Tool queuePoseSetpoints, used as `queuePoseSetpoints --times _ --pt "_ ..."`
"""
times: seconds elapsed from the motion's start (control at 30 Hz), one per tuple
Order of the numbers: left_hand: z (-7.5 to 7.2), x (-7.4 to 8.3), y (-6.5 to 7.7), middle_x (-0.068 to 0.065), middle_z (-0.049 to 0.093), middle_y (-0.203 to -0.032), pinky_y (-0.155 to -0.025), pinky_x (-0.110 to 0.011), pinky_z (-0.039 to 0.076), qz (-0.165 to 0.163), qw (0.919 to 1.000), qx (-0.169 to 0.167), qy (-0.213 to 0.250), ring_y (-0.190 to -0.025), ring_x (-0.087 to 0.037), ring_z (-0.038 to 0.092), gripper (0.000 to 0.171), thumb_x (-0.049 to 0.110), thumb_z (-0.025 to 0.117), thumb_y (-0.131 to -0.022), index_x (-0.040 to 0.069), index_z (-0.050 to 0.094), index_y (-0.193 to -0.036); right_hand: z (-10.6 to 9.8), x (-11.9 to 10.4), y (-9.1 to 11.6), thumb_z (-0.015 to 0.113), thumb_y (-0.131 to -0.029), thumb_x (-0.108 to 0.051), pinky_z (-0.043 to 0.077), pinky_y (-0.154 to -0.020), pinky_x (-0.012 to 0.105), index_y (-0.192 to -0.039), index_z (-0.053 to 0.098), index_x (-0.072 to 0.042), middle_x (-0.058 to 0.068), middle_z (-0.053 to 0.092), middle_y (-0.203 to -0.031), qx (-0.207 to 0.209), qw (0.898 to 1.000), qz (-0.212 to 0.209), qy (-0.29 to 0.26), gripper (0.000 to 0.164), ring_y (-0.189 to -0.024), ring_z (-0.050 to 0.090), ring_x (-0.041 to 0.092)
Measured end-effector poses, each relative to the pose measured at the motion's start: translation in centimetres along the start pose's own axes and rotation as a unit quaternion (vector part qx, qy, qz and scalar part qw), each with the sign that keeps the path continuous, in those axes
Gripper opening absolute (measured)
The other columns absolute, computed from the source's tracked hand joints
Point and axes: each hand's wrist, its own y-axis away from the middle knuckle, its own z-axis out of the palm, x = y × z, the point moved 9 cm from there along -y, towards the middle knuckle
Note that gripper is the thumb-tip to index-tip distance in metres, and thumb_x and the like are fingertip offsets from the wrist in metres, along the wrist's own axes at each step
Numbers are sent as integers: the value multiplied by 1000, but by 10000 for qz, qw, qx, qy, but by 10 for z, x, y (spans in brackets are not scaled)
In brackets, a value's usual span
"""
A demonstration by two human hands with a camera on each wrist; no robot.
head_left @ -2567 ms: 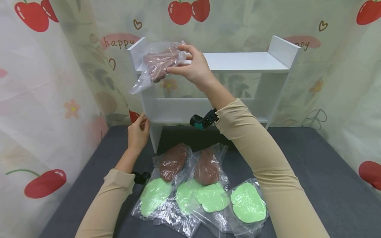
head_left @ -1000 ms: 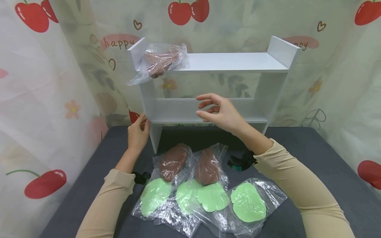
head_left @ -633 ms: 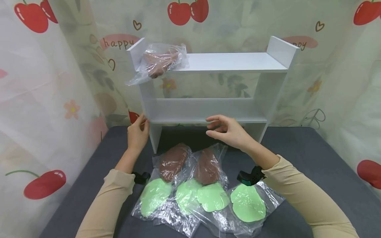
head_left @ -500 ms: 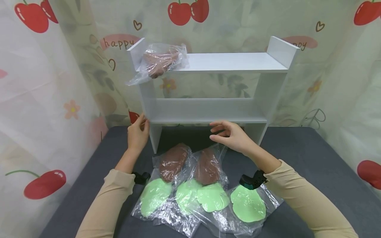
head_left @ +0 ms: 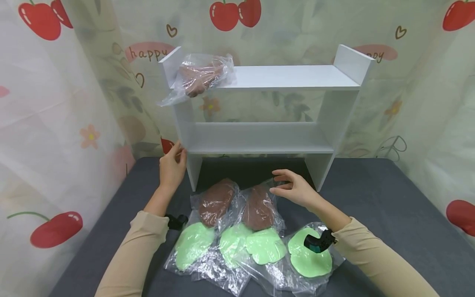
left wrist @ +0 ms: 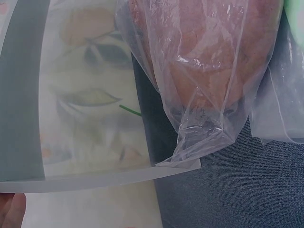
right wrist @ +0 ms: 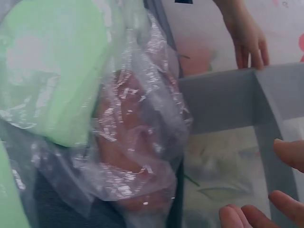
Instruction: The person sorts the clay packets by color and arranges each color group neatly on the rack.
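Note:
My left hand (head_left: 172, 167) touches the outer left side of a white shelf unit (head_left: 256, 150), its fingers against the panel near the middle shelf. In the right wrist view, the fingers of the left hand (right wrist: 247, 45) look straight where they meet the panel. My right hand (head_left: 295, 187), fingers loosely bent and holding nothing, hovers beside a clear plastic bag with a flattish brown piece (head_left: 258, 208). Another bagged brown piece (head_left: 217, 202) lies to its left. A third bagged brown piece (head_left: 202, 78) rests on the left end of the top shelf, the bag's corner hanging over the front.
Several light green pieces (head_left: 308, 253) in clear bags lie in front of the brown ones, their bags overlapping. Beneath them is a dark table (head_left: 371, 198). Printed curtains (head_left: 48, 136) enclose the sides and back. A thin wire (head_left: 395, 146) shows at the back right.
My right hand let go of the bagged brown piece on the top shelf, then came down and right toward the bags on the table. My left hand stayed at the side panel.

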Motion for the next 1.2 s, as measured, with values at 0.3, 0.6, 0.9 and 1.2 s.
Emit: queuePoseSetpoints --times 0.3,0.6,0.9,1.2 --pt "1 0 0 -24 67 -109 -77 -49 54 47 10000 17 0 -92 -37 68 39 11 53 -95 7 52 -134 15 32 2 67 -86 -27 49 -93 47 -144 30 -5 27 37 -142 -93 9988 450 -168 72 -121 50 43" --pt "1 -2 -1 -24 67 -109 -79 -48 54 30 10000 5 -8 -93 -37 68 39 11 53 -95 8 52 -134 31 56 -1 71 -82 -32 47 -94 50 -145 29 -8 25 31 -146 -126 9956 930 46 80 -125 45 46" --pt "1 -2 0 -24 67 -109 -78 -48 54 48 10000 48 3 -92 -36 68 40 12 53 -95 9 52 -134 43 67 -4 73 -81 -26 47 -93 50 -145 27 -5 27 30 -146 -231 9933 1126 -130 82 -124 46 46" --pt "1 -3 0 -24 67 -107 -78 -48 54 93 9999 119 -32 -92 -37 68 39 11 53 -95 8 52 -134 54 72 -7 75 -79 -22 50 -89 46 -144 29 -3 27 34 -143 -168 9932 1150 -91 82 -118 50 43"
